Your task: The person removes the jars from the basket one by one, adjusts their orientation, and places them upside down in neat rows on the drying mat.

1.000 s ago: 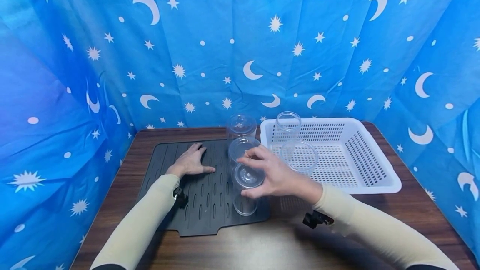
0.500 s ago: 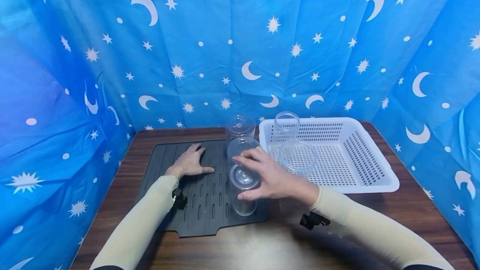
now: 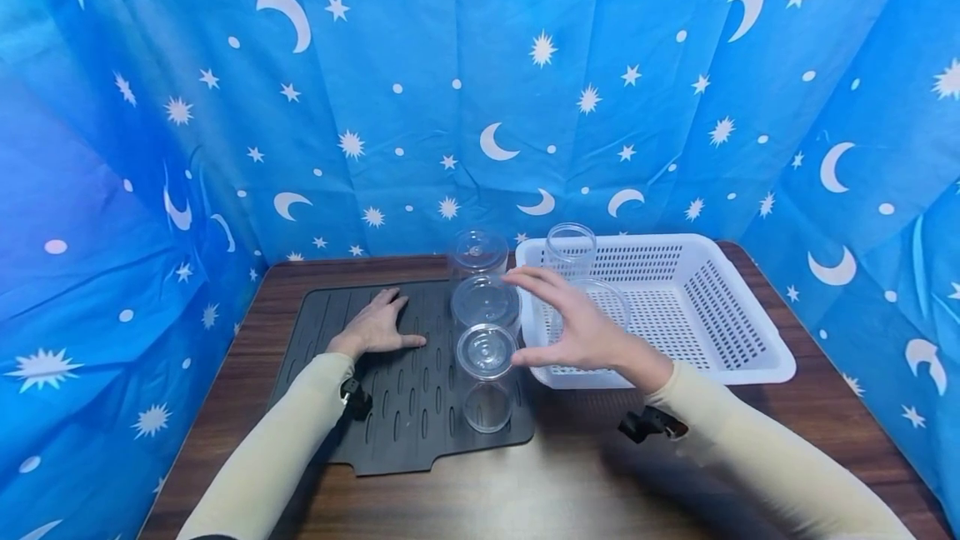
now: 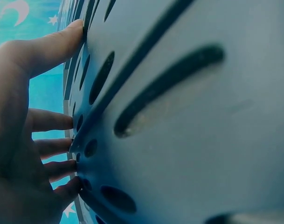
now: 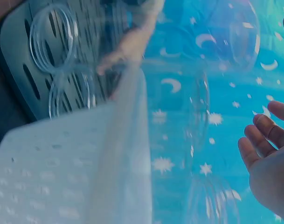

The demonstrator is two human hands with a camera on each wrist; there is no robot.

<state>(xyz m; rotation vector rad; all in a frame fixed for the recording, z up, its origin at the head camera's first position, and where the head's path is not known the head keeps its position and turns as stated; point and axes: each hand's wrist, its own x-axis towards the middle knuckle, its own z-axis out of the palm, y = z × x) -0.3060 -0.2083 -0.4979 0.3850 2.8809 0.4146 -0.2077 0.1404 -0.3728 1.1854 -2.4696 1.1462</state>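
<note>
My left hand rests on a dark grey slotted mat, fingers and thumb spread; the left wrist view shows its fingertips touching the mat. Three clear plastic jars stand in a row along the mat's right side: a front jar, a middle jar and a back jar. My right hand is just right of the front jar, thumb and fingers apart and holding nothing. In the right wrist view the same hand appears at the right edge, apart from the transparent jars.
A white perforated basket stands on the brown wooden table, right of the mat. At its left end are two more clear jars, a narrow one and a wider one partly hidden by my right hand. A blue star-patterned cloth surrounds the table.
The right hand has let go of the front jar and moved right, its fingers spreading. That jar now stands on the mat. The left hand stays in place.
</note>
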